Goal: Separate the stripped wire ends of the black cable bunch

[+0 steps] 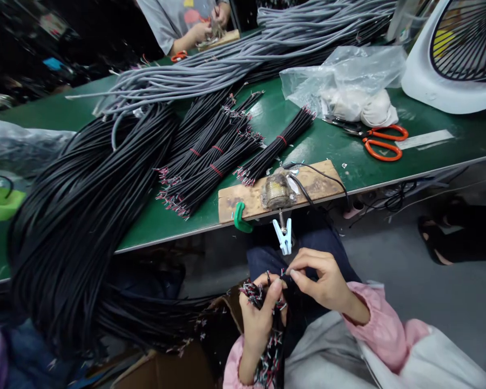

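Note:
My left hand (256,319) is closed around a bundle of thin black cables (272,354) with red and white stripped wire ends, in front of my lap. One cable end sticks out between its thumb and forefinger. Right beside it, my right hand (324,278) is closed, thumb and forefinger pinched at that cable's wire end; the exact contact is too small to make out. Just above both hands, a light blue clothespin (283,237) sits on the shaft of a small motor (277,192), apart from my fingers. The motor is mounted on a wooden board (324,175).
A green clamp (241,218) grips the board at the table edge. Tied black cable bundles (222,156), long black cables (85,216) and grey cables (194,75) cover the green table (146,229). Orange-handled scissors (383,141) and a fan (419,75) lie right. A co-worker's hands (210,27) work opposite.

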A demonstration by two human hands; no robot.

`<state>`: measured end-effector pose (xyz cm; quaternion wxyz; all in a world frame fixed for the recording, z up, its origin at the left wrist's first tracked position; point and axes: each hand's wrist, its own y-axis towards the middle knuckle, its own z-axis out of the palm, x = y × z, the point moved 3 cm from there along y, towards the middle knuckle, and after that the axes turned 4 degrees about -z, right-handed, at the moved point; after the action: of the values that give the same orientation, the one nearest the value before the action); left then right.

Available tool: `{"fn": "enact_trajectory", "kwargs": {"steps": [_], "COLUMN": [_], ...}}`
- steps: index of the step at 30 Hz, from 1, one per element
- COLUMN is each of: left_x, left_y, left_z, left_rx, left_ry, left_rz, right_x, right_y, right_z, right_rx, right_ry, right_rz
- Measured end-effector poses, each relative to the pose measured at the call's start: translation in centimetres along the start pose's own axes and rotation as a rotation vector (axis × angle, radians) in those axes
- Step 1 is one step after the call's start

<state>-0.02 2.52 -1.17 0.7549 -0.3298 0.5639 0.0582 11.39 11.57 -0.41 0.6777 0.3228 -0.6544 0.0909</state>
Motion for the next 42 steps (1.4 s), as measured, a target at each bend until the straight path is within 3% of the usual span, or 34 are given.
{"fn": "enact_trajectory", "kwargs": {"steps": [7,11,21,29,34,36,39,42], "left_x": [-0.3,-0.1,0.0,0.9,0.6,-0.1,-1.6,-3.1], "left_y": [0.8,0.9,0.8,0.5,0.8,1.2,1.8,2.3], "left_z": [-0.7,-0.6,-0.4,1.3,2.1,1.9,1.2,0.7], "left_rx": [-0.051,-0.049,0.013,0.085,0.145,0.162,0.195,0.214], "left_ry": [0.189,0.199,0.231,-0.105,-0.214,-0.176,0.027,0.283], "left_rz": [0.142,0.116,0.094,-0.073,-0.124,-0.084,0.097,0.273], "right_x": [-0.1,0.0,-1.2,-2.3,-2.9,-3.0,-2.8,-2.4], "right_y": [0.1,-0.3,0.3,-0.4,-0.8,-0.6,0.1,1.3], "right_z": [-0.2,-0.3,0.2,2.2,3.1,2.9,2.3,0.8], "right_rx": [-0.076,-0.163,-0.029,-0.169,-0.164,-0.152,-0.039,0.099], "right_ry": [0.009,-0.021,0.216,0.616,0.856,0.952,1.024,0.854], "right_rz": [-0.012,-0.043,0.084,0.258,0.367,0.434,0.554,0.53]}}
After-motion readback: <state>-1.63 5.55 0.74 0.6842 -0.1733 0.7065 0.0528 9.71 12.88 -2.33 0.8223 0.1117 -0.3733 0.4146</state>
